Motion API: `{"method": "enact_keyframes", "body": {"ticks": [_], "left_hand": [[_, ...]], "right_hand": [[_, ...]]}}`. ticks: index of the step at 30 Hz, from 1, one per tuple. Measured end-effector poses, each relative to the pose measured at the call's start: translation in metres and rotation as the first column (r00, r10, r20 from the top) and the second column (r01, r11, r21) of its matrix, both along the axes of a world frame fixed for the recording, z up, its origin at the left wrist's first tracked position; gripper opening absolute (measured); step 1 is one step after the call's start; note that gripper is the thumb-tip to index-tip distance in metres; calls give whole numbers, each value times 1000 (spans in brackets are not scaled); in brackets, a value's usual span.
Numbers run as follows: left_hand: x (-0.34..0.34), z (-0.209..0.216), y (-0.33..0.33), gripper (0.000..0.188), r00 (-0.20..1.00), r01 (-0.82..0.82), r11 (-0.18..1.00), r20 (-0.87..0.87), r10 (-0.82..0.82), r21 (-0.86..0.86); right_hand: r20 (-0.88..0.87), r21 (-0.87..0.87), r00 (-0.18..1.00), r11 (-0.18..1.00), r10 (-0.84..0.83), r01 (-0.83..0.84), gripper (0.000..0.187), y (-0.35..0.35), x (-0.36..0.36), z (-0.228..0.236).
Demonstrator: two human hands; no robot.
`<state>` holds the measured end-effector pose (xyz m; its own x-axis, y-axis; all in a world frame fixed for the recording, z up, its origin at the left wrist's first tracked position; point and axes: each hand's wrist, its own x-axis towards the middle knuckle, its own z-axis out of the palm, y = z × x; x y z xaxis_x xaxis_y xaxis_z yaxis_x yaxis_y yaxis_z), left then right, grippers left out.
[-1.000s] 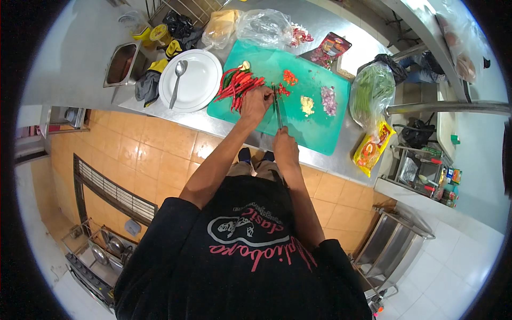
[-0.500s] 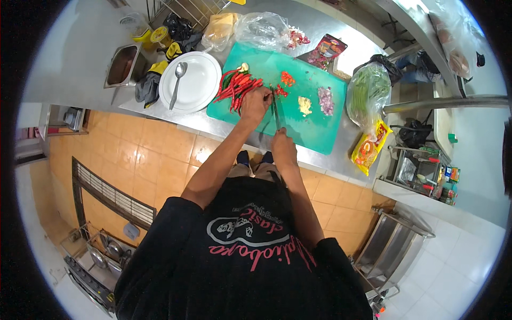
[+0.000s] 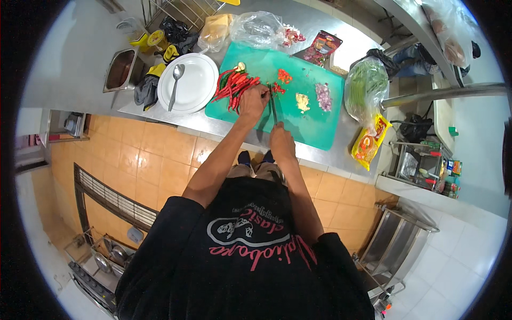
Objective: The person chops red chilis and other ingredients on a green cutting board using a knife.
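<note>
On the green cutting board (image 3: 256, 56), my left hand (image 3: 254, 101) is closed with its fingertips pinched at the blade, apparently on a red chili whose body is mostly hidden. My right hand (image 3: 281, 140) grips the handle of a knife (image 3: 274, 109), its blade pointing away from me beside my left fingertips. Freshly cut red chili pieces (image 3: 278, 89) lie just right of the blade. A pile of whole red chilies (image 3: 230, 86) sits left of my left hand, with a pale garlic clove (image 3: 241, 66) at its top. Farther right are chopped orange-red bits (image 3: 284, 76), minced garlic (image 3: 302, 103) and chopped shallot (image 3: 323, 97).
Left of the board stands a white plate (image 3: 201, 96) with a spoon (image 3: 175, 88). Plastic bags (image 3: 258, 29) and a dark spice pouch (image 3: 322, 48) lie behind. At right are bagged green vegetables (image 3: 367, 85), a yellow packet (image 3: 370, 144) and a metal rail (image 3: 442, 96).
The whole view has shifted slightly, moving the board a little left and up. Both hands keep their places at the chilies, with the knife still in my right hand.
</note>
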<state>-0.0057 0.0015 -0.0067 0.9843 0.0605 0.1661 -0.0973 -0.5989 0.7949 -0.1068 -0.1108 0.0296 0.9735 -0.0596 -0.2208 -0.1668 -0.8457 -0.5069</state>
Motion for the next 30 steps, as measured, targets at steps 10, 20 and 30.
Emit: {"method": "enact_keyframes", "body": {"ticks": [10,20,30], "left_hand": [[3,1,-4,18,1000,-1,1000,-3,1,-20],[2,-8,-2,14,998,-30,999,48,31,-16],[3,-5,1,15,995,12,1000,101,-12,-5]], "right_hand": [[29,-5,1000,1000,-10,10,22,2,22,-7],[-76,-7,997,1000,-4,3,24,0,-4,-8],[-74,22,997,999,-26,28,29,-15,-13,-2]]}}
